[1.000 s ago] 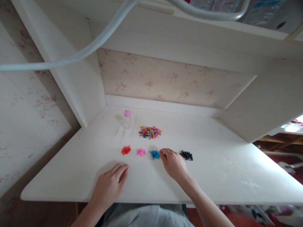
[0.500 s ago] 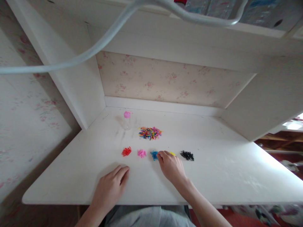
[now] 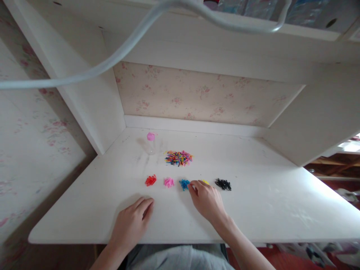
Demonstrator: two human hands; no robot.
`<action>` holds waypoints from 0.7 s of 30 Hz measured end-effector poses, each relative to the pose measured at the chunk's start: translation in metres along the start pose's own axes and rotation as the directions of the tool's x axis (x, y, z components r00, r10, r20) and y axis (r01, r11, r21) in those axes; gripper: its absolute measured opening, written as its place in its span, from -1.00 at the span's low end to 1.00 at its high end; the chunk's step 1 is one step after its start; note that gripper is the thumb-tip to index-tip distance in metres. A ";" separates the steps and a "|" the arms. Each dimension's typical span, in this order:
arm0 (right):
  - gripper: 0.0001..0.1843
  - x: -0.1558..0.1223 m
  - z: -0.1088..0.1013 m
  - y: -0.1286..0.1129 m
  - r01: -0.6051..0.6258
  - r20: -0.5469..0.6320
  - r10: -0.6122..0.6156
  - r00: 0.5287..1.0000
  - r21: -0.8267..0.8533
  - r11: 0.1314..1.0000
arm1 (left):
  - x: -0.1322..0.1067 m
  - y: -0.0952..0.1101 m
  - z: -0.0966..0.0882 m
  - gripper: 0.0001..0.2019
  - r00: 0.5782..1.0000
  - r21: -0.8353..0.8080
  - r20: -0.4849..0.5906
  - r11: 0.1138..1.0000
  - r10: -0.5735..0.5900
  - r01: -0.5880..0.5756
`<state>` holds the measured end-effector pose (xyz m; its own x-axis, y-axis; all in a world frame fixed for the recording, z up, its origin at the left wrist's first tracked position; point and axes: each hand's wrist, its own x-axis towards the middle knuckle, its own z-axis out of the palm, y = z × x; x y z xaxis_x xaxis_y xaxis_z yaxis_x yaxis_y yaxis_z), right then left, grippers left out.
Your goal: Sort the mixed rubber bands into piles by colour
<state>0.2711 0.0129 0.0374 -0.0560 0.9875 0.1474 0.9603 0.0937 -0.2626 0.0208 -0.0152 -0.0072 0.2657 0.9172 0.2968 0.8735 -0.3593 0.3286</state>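
Observation:
My right hand (image 3: 207, 198) is at the right edge of a small pile of blue rubber bands (image 3: 184, 184), thumb and index finger pinched together. Whatever may be between these fingertips is too small to make out. Behind its knuckles, a yellow pile (image 3: 206, 182) is mostly hidden. My left hand (image 3: 135, 217) rests on the desk with its fingers curled together, below a red pile (image 3: 150, 180) and a pink pile (image 3: 169, 182). To the right lies a black pile (image 3: 223, 184). Farther back is a larger heap of mixed colours (image 3: 179, 158).
A clear jar with a pink lid (image 3: 151, 136) stands left of the mixed heap on the white desk (image 3: 253, 217). Side panels and a low shelf (image 3: 213, 56) enclose the back. A pale cable (image 3: 112, 60) crosses the upper view.
The right hand has shifted very slightly to the right, its fingertips still beside the blue pile. My left hand stays in place. The camera view has moved a little.

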 end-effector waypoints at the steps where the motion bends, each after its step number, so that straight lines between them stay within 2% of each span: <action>1: -0.68 -0.003 -0.001 0.002 -0.003 -0.014 0.003 1.000 0.028 1.000 | 0.001 -0.001 0.000 -0.76 1.000 -0.027 0.002 0.999 -0.017 0.017; 4: -0.67 -0.017 0.000 0.011 -0.013 -0.045 0.019 0.999 0.147 0.989 | 0.007 -0.001 -0.002 -0.75 0.998 -0.124 0.010 0.990 -0.067 0.068; 7: -0.67 -0.034 0.007 0.025 -0.042 -0.051 0.058 0.997 0.280 0.959 | 0.021 0.009 -0.008 -0.73 0.997 -0.160 0.020 0.984 -0.070 0.072; 12: -0.68 -0.056 0.018 0.042 -0.080 -0.037 0.105 0.994 0.413 0.907 | 0.064 0.047 -0.014 -0.77 0.997 -0.017 0.082 1.000 -0.004 0.005; 15: -0.68 -0.059 0.018 0.042 -0.071 -0.045 0.100 0.994 0.437 0.896 | 0.100 0.067 -0.007 -0.77 0.981 0.112 0.190 0.994 -0.031 0.009; 18: -0.67 -0.060 0.018 0.040 -0.052 -0.046 0.079 0.996 0.425 0.904 | 0.133 0.078 0.007 -0.77 0.974 0.170 0.218 0.985 -0.055 0.018; 21: -0.66 -0.061 0.018 0.041 -0.037 -0.056 0.065 0.996 0.415 0.909 | 0.154 0.084 0.023 -0.75 0.973 0.202 0.229 0.979 -0.037 -0.011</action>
<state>0.3085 -0.0416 0.0001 0.0223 0.9829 0.1828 0.7618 0.1017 -0.6398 0.1443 0.1004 0.0457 0.3197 0.9448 0.0716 0.9350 -0.3268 0.1376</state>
